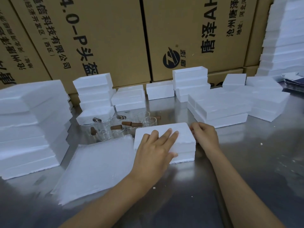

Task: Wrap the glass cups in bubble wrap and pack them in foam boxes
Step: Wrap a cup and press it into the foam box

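Head view, looking down over a shiny metal counter: a closed white foam box sits in the middle, lid on, just in front of the person. Their left hand lies flat across the lid, fingers straight and spread, pressing down, with the thumb against the near side of the box. Their right hand is at the box's right end, fingers curled against that edge and gripping it.

Just left of the box, touching its side, lies a flat stack of bubble wrap sheets, running toward the near edge of the counter. Behind the wrap and the box stands a cluster of clear glass cups with brown wooden handles, some upright; how many, I cannot tell through the glare.

A tall pile of foam boxes stands at the far left. More foam boxes in smaller stacks line the back of the counter, and wide low stacks sit to the right, well apart from the hands. Behind everything rise big brown cardboard cartons printed with black lettering. At the upper right a leaning column of foam pieces climbs out of the picture. Small white crumbs dot the counter.
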